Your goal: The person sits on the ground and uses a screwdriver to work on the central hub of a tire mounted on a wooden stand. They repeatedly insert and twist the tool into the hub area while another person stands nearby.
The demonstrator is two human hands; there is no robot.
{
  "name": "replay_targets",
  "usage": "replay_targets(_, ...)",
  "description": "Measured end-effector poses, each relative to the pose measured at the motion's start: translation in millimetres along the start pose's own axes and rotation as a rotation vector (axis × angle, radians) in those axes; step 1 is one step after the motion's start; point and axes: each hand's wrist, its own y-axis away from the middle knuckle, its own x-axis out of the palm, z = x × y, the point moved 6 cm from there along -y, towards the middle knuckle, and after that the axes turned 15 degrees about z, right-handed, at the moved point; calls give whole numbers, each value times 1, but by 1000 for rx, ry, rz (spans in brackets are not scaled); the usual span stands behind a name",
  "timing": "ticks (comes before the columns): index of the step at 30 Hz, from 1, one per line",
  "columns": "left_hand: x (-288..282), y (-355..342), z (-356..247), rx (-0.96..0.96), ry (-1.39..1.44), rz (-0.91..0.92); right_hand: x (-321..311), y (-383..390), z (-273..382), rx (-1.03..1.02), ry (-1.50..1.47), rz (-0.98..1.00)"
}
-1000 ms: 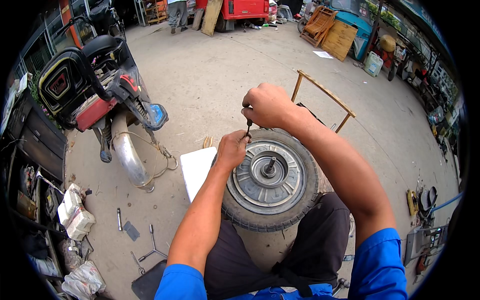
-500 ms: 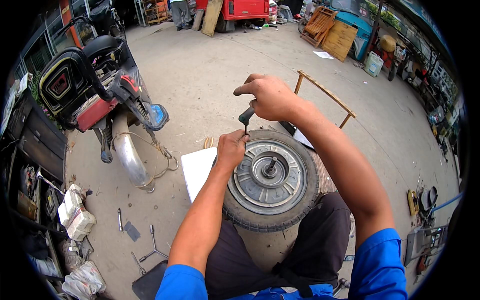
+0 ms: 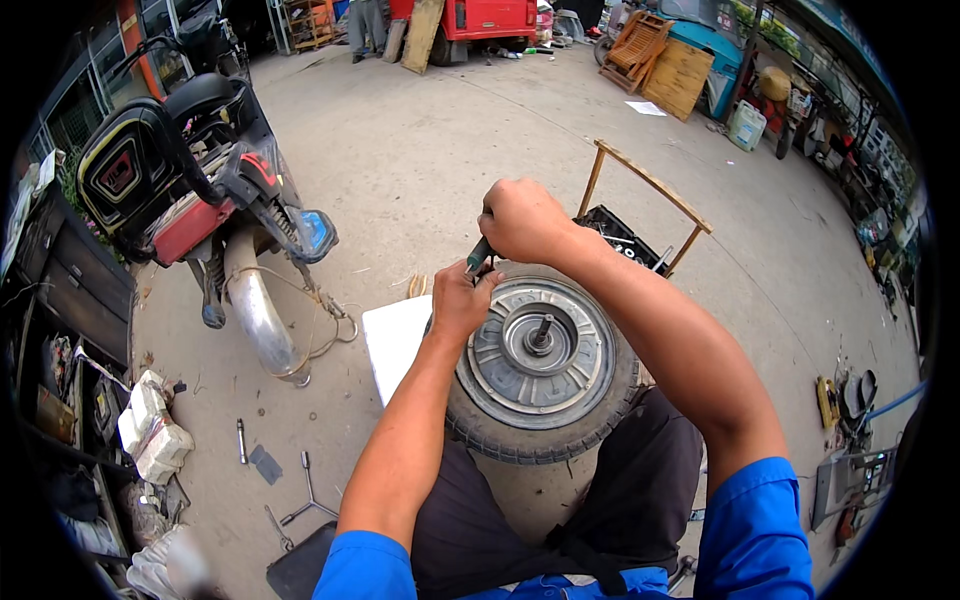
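Note:
A motor wheel with a black tyre (image 3: pixel 535 448) lies flat before my knees, its grey metal hub (image 3: pixel 500 375) and threaded axle (image 3: pixel 545 325) facing up. Over the tyre's far left edge, my right hand (image 3: pixel 525 220) is closed round the top of a screwdriver-like tool with a dark green handle (image 3: pixel 479 254). The handle now leans down to the left. My left hand (image 3: pixel 465 300) is closed just below it, at the tyre's rim; what its fingers pinch is hidden, as is the tool's tip.
An open black toolbox (image 3: pixel 625 238) with a wooden handle frame (image 3: pixel 655 187) stands beyond the wheel. A white board (image 3: pixel 388 340) lies to its left. An electric scooter (image 3: pixel 190 200) stands farther left. A cross-shaped wrench (image 3: pixel 308 490) lies on the ground near my left arm.
My right hand has moved slightly down and closed from a pointing finger into a fist over the handle. The tool has tilted from nearly upright. More of the toolbox shows.

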Motion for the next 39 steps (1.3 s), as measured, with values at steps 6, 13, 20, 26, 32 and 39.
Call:
replay_targets(6,2,-3,-2,17,-60,26,-34,10,1,-167,13,-82)
replay_targets(13,7,-5,1,14,36,108,-20,16,-6,-259,72,155)
replay_targets(20,6,-3,2,8,-62,78,-7,14,3,-59,184,-156)
replay_targets(26,2,-1,8,24,86,3,1,2,-8,-49,-117,39)
replay_targets(32,0,-1,2,69,37,-7,-10,10,-3,-73,-58,109)
replay_targets(39,0,-1,0,55,11,0,-11,12,-3,-83,-33,104)
